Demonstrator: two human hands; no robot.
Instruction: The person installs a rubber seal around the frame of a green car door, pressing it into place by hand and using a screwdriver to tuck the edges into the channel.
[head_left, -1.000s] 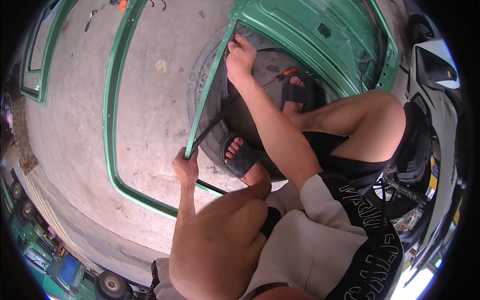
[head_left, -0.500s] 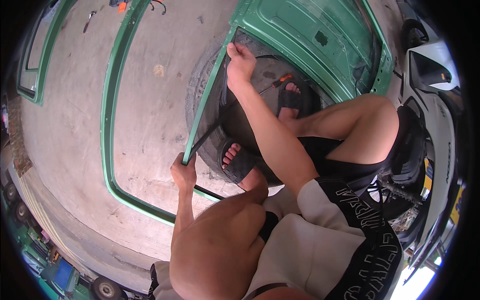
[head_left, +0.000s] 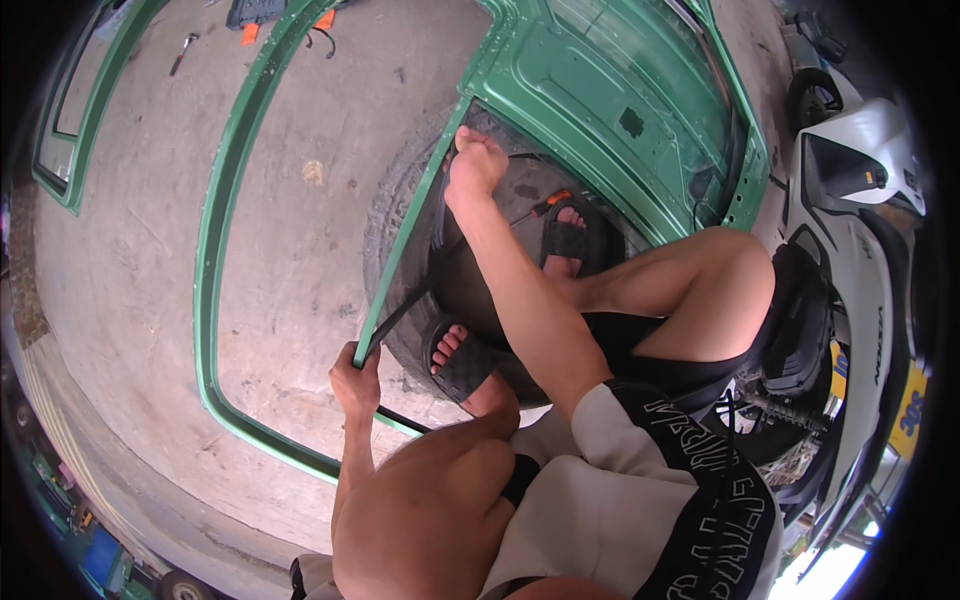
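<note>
A green vehicle door [head_left: 560, 90] lies in front of me, its slim green window-frame bar [head_left: 415, 215] running down toward me. My left hand [head_left: 355, 382] is closed around the lower end of this bar. From there a black rubber strip [head_left: 405, 305] trails up and to the right, slack and away from the bar in its middle. Near the bar's upper end, my right hand [head_left: 476, 168] has its fingers closed with the thumb against the bar. It seems to pinch the strip there, though the fingers partly cover it.
Under the door lies a tyre [head_left: 388, 195], with my sandalled feet inside its ring. A screwdriver with an orange handle [head_left: 553, 203] lies by my right foot. Another green frame [head_left: 213, 250] curves at left, beyond it a hammer [head_left: 183, 54]. A white motorbike [head_left: 845, 320] stands at right.
The view has tilted up a little, so the door, bar and hands appear lower. Both hands keep roughly the same places on the bar.
</note>
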